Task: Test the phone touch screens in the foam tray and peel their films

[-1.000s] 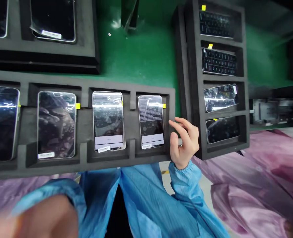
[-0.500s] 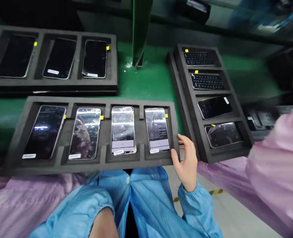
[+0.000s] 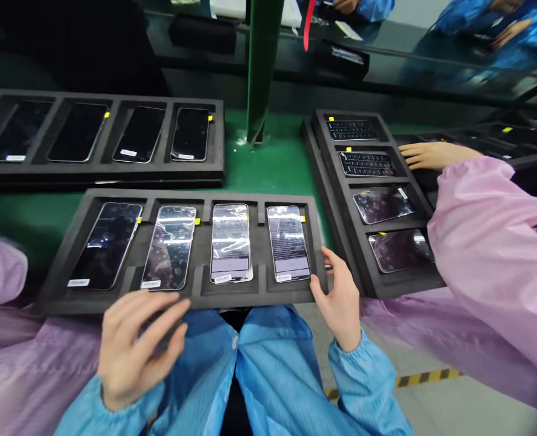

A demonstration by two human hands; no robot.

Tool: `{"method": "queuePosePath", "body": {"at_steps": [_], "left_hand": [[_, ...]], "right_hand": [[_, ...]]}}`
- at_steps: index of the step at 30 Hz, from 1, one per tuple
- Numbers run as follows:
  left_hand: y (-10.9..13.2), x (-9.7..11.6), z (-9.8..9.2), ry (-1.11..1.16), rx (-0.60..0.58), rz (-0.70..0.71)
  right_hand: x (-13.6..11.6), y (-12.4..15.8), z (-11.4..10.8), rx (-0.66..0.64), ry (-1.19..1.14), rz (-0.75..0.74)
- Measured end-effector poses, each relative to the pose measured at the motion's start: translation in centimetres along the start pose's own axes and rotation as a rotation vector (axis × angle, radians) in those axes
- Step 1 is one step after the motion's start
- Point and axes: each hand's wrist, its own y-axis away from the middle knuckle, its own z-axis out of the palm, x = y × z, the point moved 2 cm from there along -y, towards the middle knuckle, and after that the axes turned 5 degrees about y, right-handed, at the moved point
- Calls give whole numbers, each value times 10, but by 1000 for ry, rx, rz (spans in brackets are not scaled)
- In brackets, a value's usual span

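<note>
In front of me lies a black foam tray (image 3: 254, 298) with several smartphones in its compartments. The rightmost smartphone (image 3: 289, 242) and the smartphone beside it (image 3: 231, 239) show lit screens with text. Two others, a smartphone (image 3: 168, 245) with a patterned screen and a dark smartphone (image 3: 107, 245), fill the left compartments. My right hand (image 3: 341, 300) rests at the tray's right end, thumb and fingers apart around its edge. Over the near edge, by the second smartphone from the left, hovers my left hand (image 3: 141, 345), fingers spread and holding nothing; whether it touches the tray I cannot tell.
Another phone tray (image 3: 159, 171) sits at the back left. Stacked trays (image 3: 363, 266) stand at the right, with a co-worker's hand (image 3: 436, 155) on their far side. A green post (image 3: 260, 79) rises behind. Pink sleeves flank me on both sides.
My left hand has come into view and moved up to the tray's near edge. My right hand stays at the tray's right end. On the right, a co-worker's arm has reached forward.
</note>
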Motion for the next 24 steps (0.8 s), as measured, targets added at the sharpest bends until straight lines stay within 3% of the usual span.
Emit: {"method": "queuePosePath", "body": {"at_steps": [3,6,14,20,24], "left_hand": [[10,-37,15,-185,8,4],[25,-53,21,-302,59,93],[14,-3,38,-190,124,264],[23,11,50,-119,81,104],[21,13,44,-61,45,27]], "right_hand": [[0,-3,-5,14,83,-40],[3,-8,-14,31,177,-101],[20,-21,-40,103,422,-100],[26,-25,-39,110,438,-97],[5,-26,-33,117,338,-149]]}}
